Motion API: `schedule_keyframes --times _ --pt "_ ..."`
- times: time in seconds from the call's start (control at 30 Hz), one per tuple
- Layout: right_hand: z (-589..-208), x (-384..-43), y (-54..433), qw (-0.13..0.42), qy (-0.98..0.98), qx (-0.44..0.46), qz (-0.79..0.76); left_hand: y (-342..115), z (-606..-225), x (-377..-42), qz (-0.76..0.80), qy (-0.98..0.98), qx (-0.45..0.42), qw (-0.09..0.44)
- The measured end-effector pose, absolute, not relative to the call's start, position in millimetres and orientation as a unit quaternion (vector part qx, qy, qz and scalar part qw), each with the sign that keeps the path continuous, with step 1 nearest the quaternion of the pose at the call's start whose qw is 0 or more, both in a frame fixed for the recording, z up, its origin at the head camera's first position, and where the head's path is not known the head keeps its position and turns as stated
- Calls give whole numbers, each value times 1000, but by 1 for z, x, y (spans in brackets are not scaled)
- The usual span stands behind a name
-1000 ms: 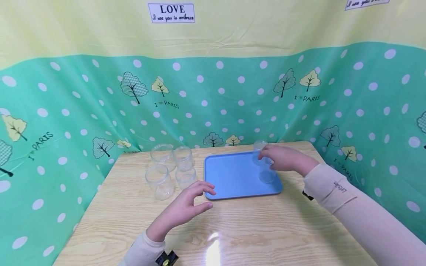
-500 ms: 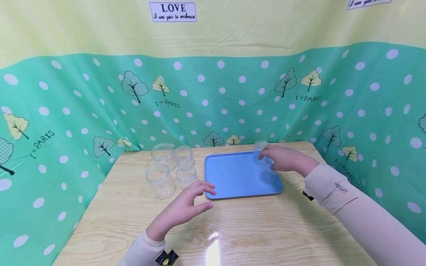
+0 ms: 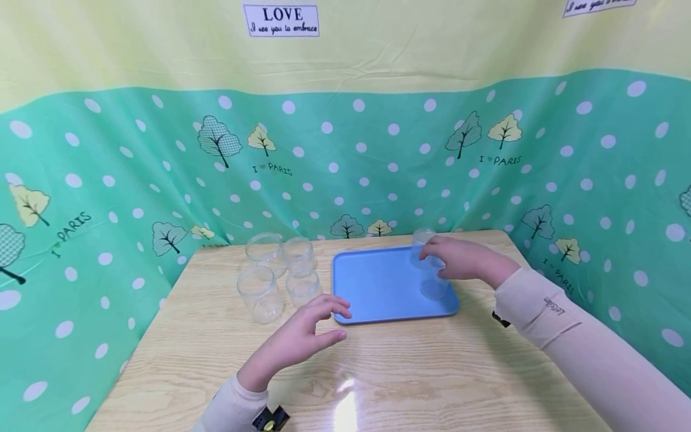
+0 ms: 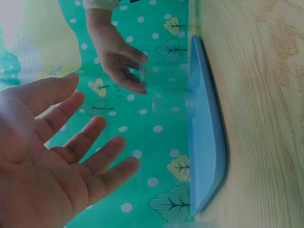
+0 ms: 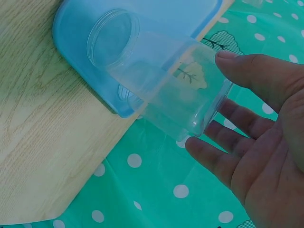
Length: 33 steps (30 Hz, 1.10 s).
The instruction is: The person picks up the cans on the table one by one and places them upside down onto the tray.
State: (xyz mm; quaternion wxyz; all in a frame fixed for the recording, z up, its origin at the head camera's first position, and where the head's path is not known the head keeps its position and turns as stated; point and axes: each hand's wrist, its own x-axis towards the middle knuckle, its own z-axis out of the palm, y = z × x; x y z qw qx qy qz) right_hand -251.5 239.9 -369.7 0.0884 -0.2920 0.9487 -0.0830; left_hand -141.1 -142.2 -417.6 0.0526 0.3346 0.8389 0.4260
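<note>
My right hand (image 3: pixel 459 257) grips the upper end of a clear plastic jar (image 3: pixel 433 287) over the right part of a blue tray (image 3: pixel 378 288). In the right wrist view, thumb and fingers lie around the base of this jar (image 5: pixel 156 71), whose threaded mouth faces down at the tray. A second clear jar (image 3: pixel 420 239) stands just behind it on the tray, partly hidden by the hand. My left hand (image 3: pixel 302 336) is held near the tray's front left corner, fingers apart and holding nothing, as the left wrist view of this hand (image 4: pixel 61 156) also shows.
Several clear jars stand grouped on the wooden table (image 3: pixel 410 372) left of the tray, among them a wide jar (image 3: pixel 258 294) in front and a smaller jar (image 3: pixel 302 287) beside it. A green dotted curtain (image 3: pixel 345 168) closes off the back and sides.
</note>
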Motion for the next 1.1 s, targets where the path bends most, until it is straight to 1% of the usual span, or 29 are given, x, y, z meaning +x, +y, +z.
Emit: schedule_keyframes --times 0.23,0.4,0.57,0.8,1.1 --pt "-368 -251 237 84 948 -296 -86 -143 -418 -141 430 834 340 55" --pt "-368 -250 238 66 947 -302 -84 -144 -417 -141 430 834 339 58" --pt "-366 -244 237 35 948 -306 -86 -143 -416 -140 432 833 341 58" --pt "-375 -240 237 -24 948 -309 -74 -142 -418 -141 434 831 342 58" --pt "-374 -230 237 -61 947 -289 -126 -143 -420 -141 425 834 348 55"
